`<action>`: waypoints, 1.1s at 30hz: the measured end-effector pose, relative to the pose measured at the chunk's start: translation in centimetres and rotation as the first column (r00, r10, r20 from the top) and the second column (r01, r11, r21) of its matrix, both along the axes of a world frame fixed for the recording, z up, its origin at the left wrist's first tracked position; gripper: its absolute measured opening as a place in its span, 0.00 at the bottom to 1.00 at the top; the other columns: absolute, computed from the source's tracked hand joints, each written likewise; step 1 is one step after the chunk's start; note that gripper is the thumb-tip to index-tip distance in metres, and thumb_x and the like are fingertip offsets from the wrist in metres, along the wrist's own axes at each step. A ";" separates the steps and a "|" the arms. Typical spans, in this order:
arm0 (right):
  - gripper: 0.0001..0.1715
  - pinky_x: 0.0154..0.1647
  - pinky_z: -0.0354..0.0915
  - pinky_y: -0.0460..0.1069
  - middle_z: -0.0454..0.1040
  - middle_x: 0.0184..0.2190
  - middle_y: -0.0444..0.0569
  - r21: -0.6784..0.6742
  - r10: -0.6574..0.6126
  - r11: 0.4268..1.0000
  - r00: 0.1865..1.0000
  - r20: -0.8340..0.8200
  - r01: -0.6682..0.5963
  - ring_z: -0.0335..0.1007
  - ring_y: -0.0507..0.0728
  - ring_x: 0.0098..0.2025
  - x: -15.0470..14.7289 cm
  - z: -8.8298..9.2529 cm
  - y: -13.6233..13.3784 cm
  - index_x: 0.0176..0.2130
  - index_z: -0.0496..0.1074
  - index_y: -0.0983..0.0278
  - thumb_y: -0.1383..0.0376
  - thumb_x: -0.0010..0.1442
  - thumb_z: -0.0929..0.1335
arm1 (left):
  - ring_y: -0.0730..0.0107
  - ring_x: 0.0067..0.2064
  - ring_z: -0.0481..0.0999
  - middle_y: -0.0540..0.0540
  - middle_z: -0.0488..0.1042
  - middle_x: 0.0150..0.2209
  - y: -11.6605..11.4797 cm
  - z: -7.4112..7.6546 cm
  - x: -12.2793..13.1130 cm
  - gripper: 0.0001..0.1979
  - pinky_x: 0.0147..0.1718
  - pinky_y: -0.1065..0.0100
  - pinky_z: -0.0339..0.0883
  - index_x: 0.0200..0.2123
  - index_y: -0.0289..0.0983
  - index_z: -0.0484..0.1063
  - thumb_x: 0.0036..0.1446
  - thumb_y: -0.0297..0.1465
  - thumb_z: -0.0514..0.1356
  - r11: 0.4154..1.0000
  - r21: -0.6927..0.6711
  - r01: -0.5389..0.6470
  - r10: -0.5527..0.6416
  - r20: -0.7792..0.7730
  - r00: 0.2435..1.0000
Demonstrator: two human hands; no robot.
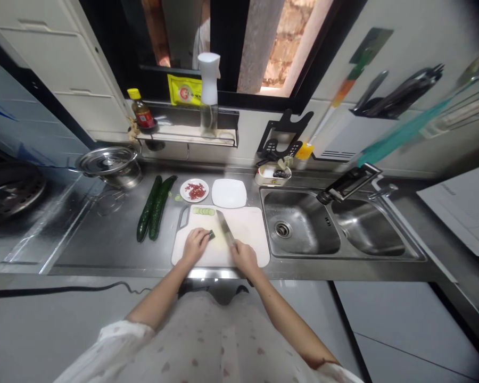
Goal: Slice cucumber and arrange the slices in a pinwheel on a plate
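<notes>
My left hand (196,245) is closed around a short piece of cucumber (211,234) on the white cutting board (245,226); most of the piece is under my fingers. In my right hand (244,259) is a kitchen knife (225,225), its blade pointing away from me over the board, a little to the right of the cucumber piece. A row of several cucumber slices (203,211) lies near the board's far left edge. Beyond the board sit an empty white plate (229,192) and a round plate (184,193) bearing chopped red bits (195,191).
Two whole cucumbers (155,207) lie left of the board, near a lidded steel pot (122,173). A double sink (299,223) with a black faucet (345,183) is at the right. A wall shelf (223,139) holds bottles behind the counter.
</notes>
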State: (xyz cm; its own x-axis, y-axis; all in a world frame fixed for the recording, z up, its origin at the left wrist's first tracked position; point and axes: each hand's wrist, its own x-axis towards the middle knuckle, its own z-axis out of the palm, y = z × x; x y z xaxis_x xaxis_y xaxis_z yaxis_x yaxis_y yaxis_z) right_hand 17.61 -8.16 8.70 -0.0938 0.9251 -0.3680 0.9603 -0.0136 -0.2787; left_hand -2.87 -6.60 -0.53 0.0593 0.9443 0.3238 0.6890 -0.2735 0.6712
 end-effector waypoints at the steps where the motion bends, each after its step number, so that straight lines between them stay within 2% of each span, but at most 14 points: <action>1: 0.19 0.34 0.54 0.45 0.77 0.38 0.50 -0.004 0.006 1.000 1.000 0.003 -0.006 0.72 0.54 0.40 -0.1 0.0 0.0 0.46 0.70 0.62 0.60 0.69 0.55 | 0.65 0.46 0.71 0.43 0.73 0.42 0.0 -0.1 0.0 0.12 0.48 0.63 0.65 0.44 0.40 0.74 0.63 0.34 0.52 1.000 0.005 0.004 -0.004 -0.001 1.000; 7: 0.18 0.34 0.54 0.46 0.77 0.38 0.50 -0.023 0.029 0.999 0.999 0.024 -0.029 0.72 0.55 0.39 -0.6 0.1 0.1 0.45 0.70 0.62 0.60 0.68 0.55 | 0.65 0.46 0.71 0.43 0.73 0.43 0.0 -0.9 0.1 0.14 0.48 0.62 0.66 0.47 0.40 0.73 0.64 0.34 0.52 0.996 0.065 0.055 -0.053 -0.030 0.998; 20: 0.18 0.36 0.56 0.46 0.77 0.39 0.51 -0.044 0.041 0.998 0.999 0.022 -0.040 0.72 0.55 0.40 -1.6 0.3 -0.2 0.51 0.67 0.61 0.62 0.67 0.55 | 0.64 0.47 0.70 0.43 0.74 0.44 0.0 -1.6 -0.1 0.15 0.48 0.61 0.67 0.49 0.42 0.74 0.64 0.33 0.51 0.996 0.047 0.078 -0.073 -0.093 0.993; 33: 0.18 0.37 0.57 0.47 0.77 0.39 0.53 -0.031 0.056 0.998 0.998 0.039 -0.054 0.72 0.56 0.40 -2.1 0.2 -0.8 0.47 0.69 0.63 0.63 0.67 0.55 | 0.64 0.46 0.70 0.43 0.73 0.44 0.0 -1.6 -0.1 0.15 0.48 0.61 0.66 0.50 0.42 0.73 0.64 0.33 0.52 0.996 0.054 0.076 -0.072 -0.087 0.994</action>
State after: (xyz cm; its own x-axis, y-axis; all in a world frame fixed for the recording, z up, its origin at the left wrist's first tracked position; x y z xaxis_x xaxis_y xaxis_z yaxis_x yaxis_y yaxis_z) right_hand 15.53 -9.00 8.90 -0.1289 0.9074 -0.4001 0.9702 0.0319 -0.2402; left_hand -3.02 -6.57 -2.16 0.1580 0.9165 0.3676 0.7194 -0.3619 0.5929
